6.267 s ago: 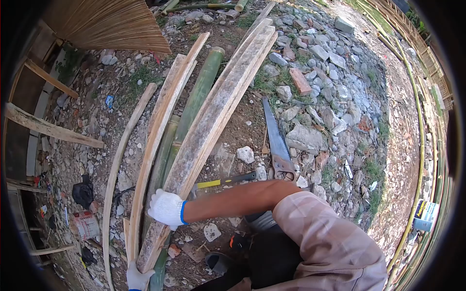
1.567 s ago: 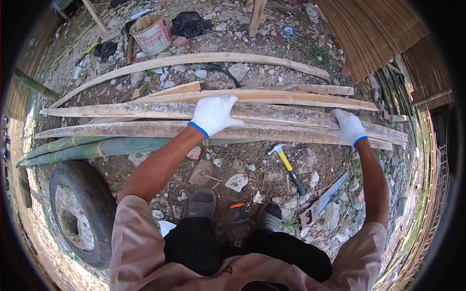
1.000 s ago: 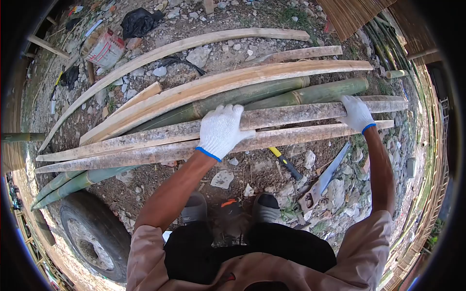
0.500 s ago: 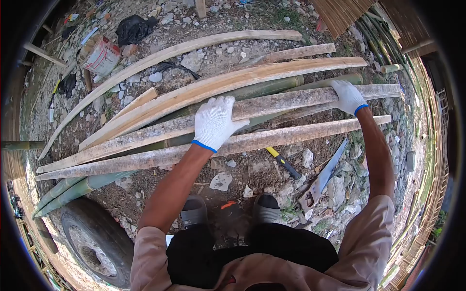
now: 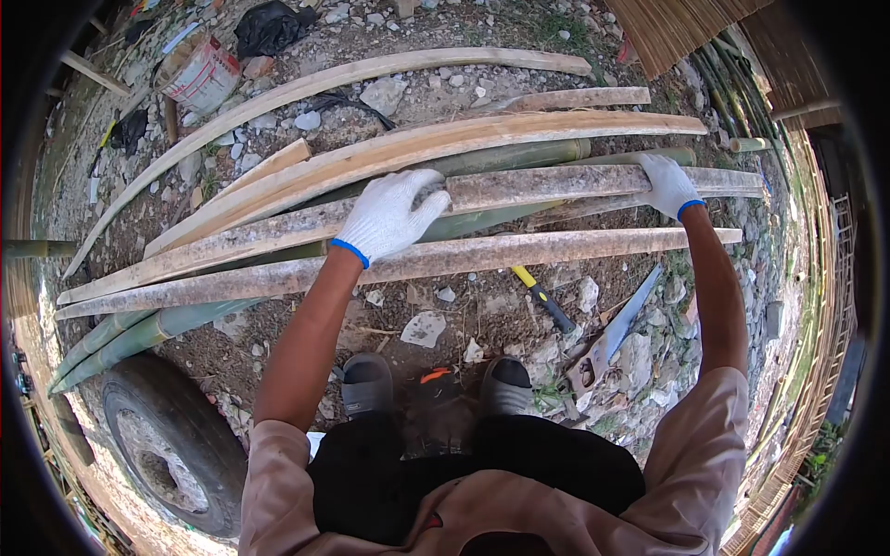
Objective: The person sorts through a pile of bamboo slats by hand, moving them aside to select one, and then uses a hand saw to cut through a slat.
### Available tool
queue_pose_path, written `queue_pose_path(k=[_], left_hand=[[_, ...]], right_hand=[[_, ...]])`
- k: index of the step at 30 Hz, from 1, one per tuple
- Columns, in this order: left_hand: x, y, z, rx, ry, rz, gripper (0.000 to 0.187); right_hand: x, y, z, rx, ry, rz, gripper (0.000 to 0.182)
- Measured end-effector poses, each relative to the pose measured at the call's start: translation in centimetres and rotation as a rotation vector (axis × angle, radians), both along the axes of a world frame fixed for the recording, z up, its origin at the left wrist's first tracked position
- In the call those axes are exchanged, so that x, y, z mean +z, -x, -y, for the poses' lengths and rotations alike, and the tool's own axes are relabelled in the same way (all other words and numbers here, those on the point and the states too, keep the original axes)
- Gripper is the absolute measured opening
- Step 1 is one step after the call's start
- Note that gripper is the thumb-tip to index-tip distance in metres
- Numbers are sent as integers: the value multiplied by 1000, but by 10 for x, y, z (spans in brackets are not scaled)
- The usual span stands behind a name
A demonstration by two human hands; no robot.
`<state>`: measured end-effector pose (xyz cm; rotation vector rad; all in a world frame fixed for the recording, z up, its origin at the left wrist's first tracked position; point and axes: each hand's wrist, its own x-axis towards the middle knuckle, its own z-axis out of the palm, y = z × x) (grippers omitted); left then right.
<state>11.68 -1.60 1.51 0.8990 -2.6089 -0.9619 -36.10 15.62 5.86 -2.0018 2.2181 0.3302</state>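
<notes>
A long, weathered wooden beam (image 5: 538,183) with stained, speckled faces lies across the pile in front of me. My left hand (image 5: 389,218), in a white knit glove with a blue cuff, is closed over the beam left of its middle, fingers on the far side. Toward the beam's right end, my right hand (image 5: 667,185), gloved alike, is closed on it too; its fingertips are partly hidden. Nearer to me runs a second stained beam (image 5: 556,250). Beyond my hands are a paler beam (image 5: 519,132) and green bamboo poles (image 5: 519,157).
A yellow-and-black handled hammer (image 5: 544,298) and a handsaw (image 5: 616,329) lie on rubble near my feet. At left is a tire (image 5: 171,445), with bamboo ends (image 5: 158,329) above it. A curved pale timber (image 5: 371,69), a bucket (image 5: 199,74) and a black bag (image 5: 272,31) lie farther off.
My left hand has slid a little to the left along the stained beam. My right hand stays near the beam's right end. The view has shifted slightly.
</notes>
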Motion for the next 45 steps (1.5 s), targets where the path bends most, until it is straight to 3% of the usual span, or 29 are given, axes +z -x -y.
queue_pose_path(k=[3, 11, 13, 16, 19, 21, 23, 25, 28, 29, 31, 32, 33, 35, 37, 39, 41, 43, 45], left_hand=[[-4, 0, 4, 44, 27, 134, 48], [-15, 6, 0, 87, 140, 76, 46], [-11, 8, -4, 125, 166, 168, 44], [-20, 7, -9, 154, 327, 61, 40], [-25, 7, -11, 163, 401, 3, 38], [-26, 8, -11, 156, 395, -3, 38], [-31, 9, -10, 163, 418, -23, 39], [-30, 7, -10, 154, 443, -31, 38], [-29, 6, -11, 153, 463, 0, 37], [-27, 7, -11, 135, 465, -10, 37], [-25, 8, -13, 152, 436, 1, 36], [-32, 8, -11, 154, 448, -24, 36], [-28, 8, -11, 147, 450, 10, 37], [-32, 6, -10, 146, 465, -6, 39], [-32, 6, -9, 149, 459, -3, 40], [-31, 7, -8, 147, 456, -6, 40], [-30, 8, -9, 152, 429, 17, 41], [-26, 8, -10, 147, 377, 23, 43], [-24, 8, -11, 151, 387, 39, 46]], right_hand=[[1, -3, 0, -12, -15, -29, 65], [-5, -12, -2, -103, 22, -106, 74], [-4, -24, -15, -111, 108, -90, 79], [10, -64, -47, -286, 523, -45, 83], [-13, -132, -118, -540, 777, 55, 68], [-61, -193, -183, -782, 689, 139, 62], [-110, -260, -241, -1012, 432, 159, 64], [-143, -311, -282, -981, 459, 46, 66], [-157, -331, -294, -1056, 437, 20, 62], [-157, -328, -294, -1042, 464, -8, 47], [-150, -318, -298, -1115, 377, 70, 36], [-154, -310, -303, -1222, 503, 120, 29], [-149, -307, -305, -1397, 735, 218, 31], [-136, -286, -326, -1534, 886, 297, 33], [-55, -286, -312, -1616, 1195, 740, 37], [9, -284, -308, -1504, 1210, 808, 37], [61, -280, -298, -1248, 1188, 696, 34], [123, -284, -261, -984, 1169, 638, 32], [171, -289, -219, -883, 1070, 631, 29]])
